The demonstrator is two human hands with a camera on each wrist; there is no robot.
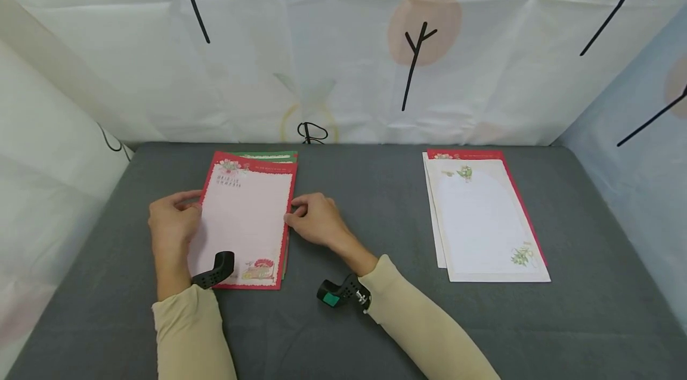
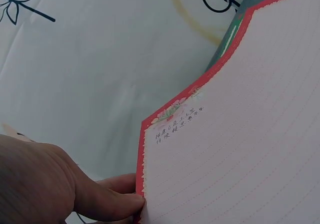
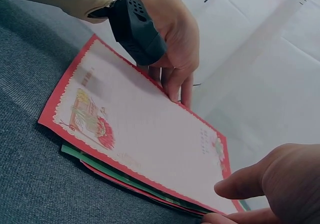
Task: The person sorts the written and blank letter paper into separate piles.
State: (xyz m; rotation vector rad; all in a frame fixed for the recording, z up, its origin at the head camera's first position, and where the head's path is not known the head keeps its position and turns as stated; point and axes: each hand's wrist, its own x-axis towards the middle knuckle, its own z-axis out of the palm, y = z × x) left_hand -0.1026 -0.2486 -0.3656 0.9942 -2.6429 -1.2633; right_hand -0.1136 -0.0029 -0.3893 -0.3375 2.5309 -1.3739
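Note:
A red-bordered sheet of letter paper (image 1: 244, 219), with faint dotted lines, a flower print and small writing at its top left, lies over a stack of green- and red-edged sheets (image 3: 130, 176). My left hand (image 1: 174, 219) pinches its left edge, thumb (image 2: 117, 205) on the printed face and fingers behind. At the opposite edge, my right hand (image 1: 316, 219) holds the paper between thumb (image 3: 240, 183) and fingers. In the left wrist view, the sheet bows upward along its top edge. Both wrists wear black camera mounts.
On the right of the grey-covered table (image 1: 370, 189) lies a second pile, topped by a white sheet (image 1: 488, 225) with green plant prints, over a red-edged sheet (image 1: 483, 154) and another white one. A patterned white cloth (image 1: 343, 58) hangs behind the table.

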